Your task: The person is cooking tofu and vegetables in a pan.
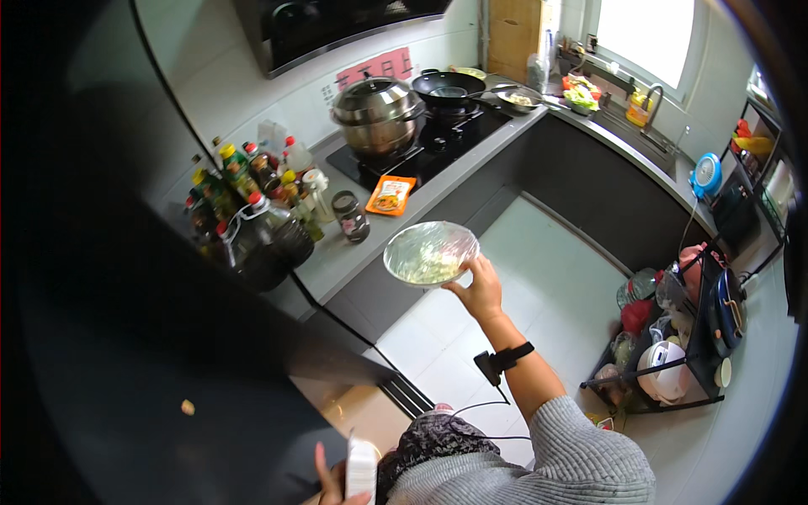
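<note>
My right hand [485, 291] grips the rim of a bowl [432, 254] between thumb and fingers. Clear plastic wrap covers the bowl, and pale chopped food shows through it. The bowl is held out in front of me, above the floor beside the counter. At the bottom edge of the picture, my left hand [329, 483] holds a narrow white object [362, 467], perhaps a box or tray. That hand is partly cut off by the frame, close to a dark glossy panel [189, 353].
The grey counter [341, 271] carries bottles [252, 183], a dark jar [351, 218] and an orange packet [391, 196]. A steel steamer pot [377, 117] and a black wok [448, 88] stand on the stove. Right: a sink [631, 136] and a black rack [650, 388] with a rice cooker [663, 372].
</note>
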`<control>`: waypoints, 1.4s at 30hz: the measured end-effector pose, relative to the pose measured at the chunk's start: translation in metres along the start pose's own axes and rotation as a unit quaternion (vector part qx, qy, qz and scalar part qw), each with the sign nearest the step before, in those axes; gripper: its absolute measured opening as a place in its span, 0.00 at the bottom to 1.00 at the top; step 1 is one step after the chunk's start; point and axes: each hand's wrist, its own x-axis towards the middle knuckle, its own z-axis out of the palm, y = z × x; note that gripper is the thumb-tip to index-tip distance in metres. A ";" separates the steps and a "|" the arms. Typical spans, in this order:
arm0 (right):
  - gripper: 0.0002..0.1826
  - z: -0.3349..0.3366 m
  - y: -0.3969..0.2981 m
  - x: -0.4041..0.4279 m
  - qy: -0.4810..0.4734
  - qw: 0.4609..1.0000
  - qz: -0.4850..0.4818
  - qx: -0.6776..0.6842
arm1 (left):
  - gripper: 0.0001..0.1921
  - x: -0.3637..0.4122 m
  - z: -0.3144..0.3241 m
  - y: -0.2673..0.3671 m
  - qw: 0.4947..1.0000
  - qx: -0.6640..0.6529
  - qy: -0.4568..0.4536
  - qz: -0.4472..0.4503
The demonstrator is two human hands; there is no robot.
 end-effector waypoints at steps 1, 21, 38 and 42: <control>0.25 -0.009 0.000 -0.001 -0.003 1.000 0.014 -0.004 | 0.54 -0.010 0.000 0.007 0.999 0.011 0.034 -0.009; 0.26 -0.176 0.100 -0.020 -0.003 0.990 0.093 -0.107 | 0.38 0.163 -0.024 -0.093 0.978 0.122 -0.043 -0.162; 0.23 -0.140 0.265 0.142 -0.185 0.982 -0.010 -0.021 | 0.50 0.440 0.177 0.002 0.979 0.160 -0.113 -0.061; 0.23 -0.104 0.286 0.186 -0.188 0.981 -0.041 -0.018 | 0.49 0.502 0.173 0.022 0.973 0.218 -0.070 0.021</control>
